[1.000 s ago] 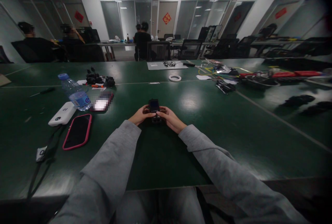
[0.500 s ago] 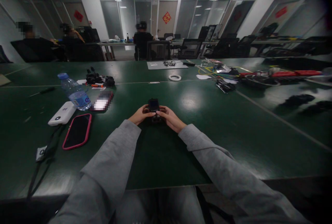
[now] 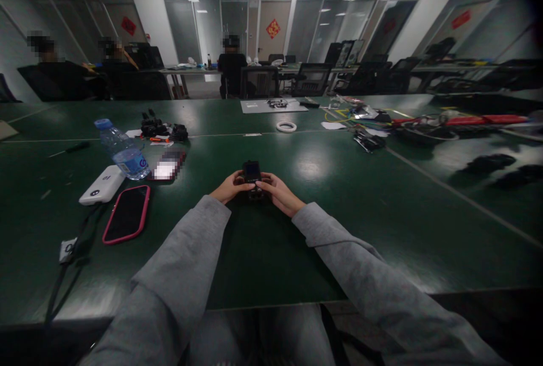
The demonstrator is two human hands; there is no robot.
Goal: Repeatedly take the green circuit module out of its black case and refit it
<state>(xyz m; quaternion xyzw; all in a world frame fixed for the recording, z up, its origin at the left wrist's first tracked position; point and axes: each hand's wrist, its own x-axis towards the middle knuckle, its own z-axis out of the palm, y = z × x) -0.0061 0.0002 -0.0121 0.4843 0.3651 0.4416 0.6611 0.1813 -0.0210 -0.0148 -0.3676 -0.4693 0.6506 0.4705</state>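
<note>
A pink-rimmed phone (image 3: 127, 215) lies on the surface (image 3: 250, 264); rightward, the fingers of the left hand (image 3: 229, 188) grasp a small black device (image 3: 252, 170) between both hands. The right hand's (image 3: 282, 194) fingers grasp its other side. The step seems two-handed handling; the next move probably calls for steadiness.

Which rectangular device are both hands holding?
The black device with a dark screen, held between left hand and right hand; the white rounded device and pink-rimmed phone lie farther left.
</note>
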